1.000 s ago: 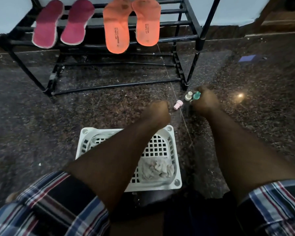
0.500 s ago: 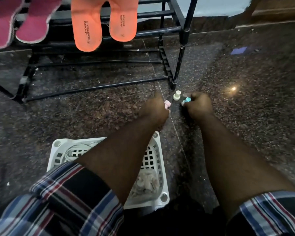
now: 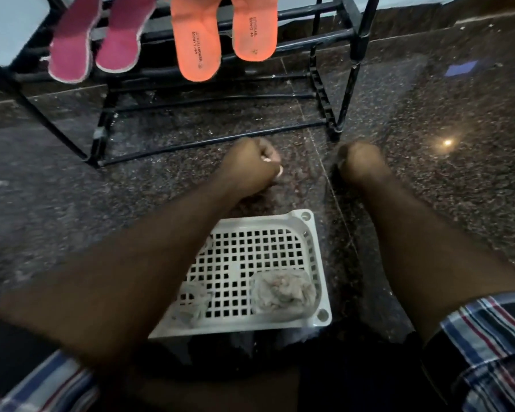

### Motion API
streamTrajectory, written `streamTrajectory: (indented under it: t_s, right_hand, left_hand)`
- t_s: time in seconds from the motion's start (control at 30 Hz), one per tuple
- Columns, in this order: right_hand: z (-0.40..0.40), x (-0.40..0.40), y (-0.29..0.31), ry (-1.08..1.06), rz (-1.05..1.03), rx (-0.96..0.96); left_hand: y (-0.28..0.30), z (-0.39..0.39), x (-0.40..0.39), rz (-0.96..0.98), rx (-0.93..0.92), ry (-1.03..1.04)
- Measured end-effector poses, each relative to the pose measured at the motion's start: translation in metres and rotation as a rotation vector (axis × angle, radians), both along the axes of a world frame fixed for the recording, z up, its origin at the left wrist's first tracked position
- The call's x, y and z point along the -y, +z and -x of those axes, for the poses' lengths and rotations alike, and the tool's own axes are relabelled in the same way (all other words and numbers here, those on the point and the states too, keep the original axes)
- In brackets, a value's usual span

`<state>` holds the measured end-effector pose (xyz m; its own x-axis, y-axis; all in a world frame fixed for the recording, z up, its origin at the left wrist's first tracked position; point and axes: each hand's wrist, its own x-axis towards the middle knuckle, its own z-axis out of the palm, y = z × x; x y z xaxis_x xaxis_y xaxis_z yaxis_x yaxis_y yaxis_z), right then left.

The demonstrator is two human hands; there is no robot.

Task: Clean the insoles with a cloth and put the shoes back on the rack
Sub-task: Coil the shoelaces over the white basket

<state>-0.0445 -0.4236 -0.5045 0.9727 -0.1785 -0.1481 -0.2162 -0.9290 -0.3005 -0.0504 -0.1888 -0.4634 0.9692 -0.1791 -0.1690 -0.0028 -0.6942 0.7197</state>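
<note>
The black shoe rack (image 3: 348, 34) stands on a polished speckled stone floor (image 3: 458, 179) by a pale wall, with orange insoles (image 3: 197, 40) and pink insoles (image 3: 72, 52) leaning on its rails. They could slip off if the rack is bumped. No shoes show. A crumpled cloth (image 3: 283, 292) lies in the white basket (image 3: 315, 263). The left hand (image 3: 250, 165) is fisted around small pale pieces; the right hand (image 3: 360, 162) is curled, its contents hidden.
</note>
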Motion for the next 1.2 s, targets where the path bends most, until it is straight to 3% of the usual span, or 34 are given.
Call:
streamTrajectory:
  t_s: [0.2, 0.27, 0.4, 0.67, 1.1, 1.2]
  right_hand:
    - [0.024, -0.029, 0.036, -0.268, -0.49, 0.13]
    - [0.034, -0.047, 0.054, -0.215, -0.648, 0.143]
    - [0.064, -0.085, 0.092, -0.029, -0.744, 0.045]
    - [0.127, -0.141, 0.072, 0.229, -0.197, -0.053]
    - [0.116, -0.157, 0.04, 0.351, -0.072, -0.005]
    - [0.117, -0.152, 0.049, 0.243, -0.238, -0.054]
  left_hand:
    - [0.038, 0.071, -0.085, -0.016, -0.118, -0.028]
    - [0.04, 0.095, -0.101, 0.002, -0.142, -0.014]
    - [0.026, 0.122, -0.115, 0.018, -0.11, 0.019]
    - [-0.004, 0.121, -0.097, -0.019, -0.003, -0.097]
    - [-0.015, 0.116, -0.089, 0.029, 0.088, -0.148]
    - [-0.017, 0.117, -0.09, 0.009, 0.079, -0.157]
